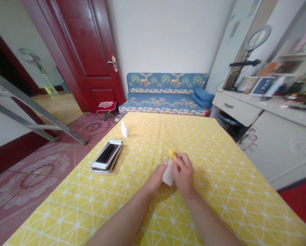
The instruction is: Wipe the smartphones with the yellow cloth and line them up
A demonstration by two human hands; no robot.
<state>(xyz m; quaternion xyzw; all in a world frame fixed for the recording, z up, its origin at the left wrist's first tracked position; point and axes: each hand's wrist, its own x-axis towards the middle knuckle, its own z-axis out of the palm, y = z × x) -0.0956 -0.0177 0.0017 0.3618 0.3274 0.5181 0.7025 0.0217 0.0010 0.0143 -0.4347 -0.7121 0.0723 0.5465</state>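
While our left hand (158, 177) curls around a small white bottle (168, 175) near the middle of the table (219, 191), our right hand (184, 175) pinches a yellow scrap (172, 154) at the bottle's top. Two stacked phones (107, 156) lie by the table's left edge, with another small white bottle (124, 130) standing just beyond them towards the far-left corner.

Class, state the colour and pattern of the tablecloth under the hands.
Yellow tablecloth with white crossing lines forming triangles; the head view shows it.
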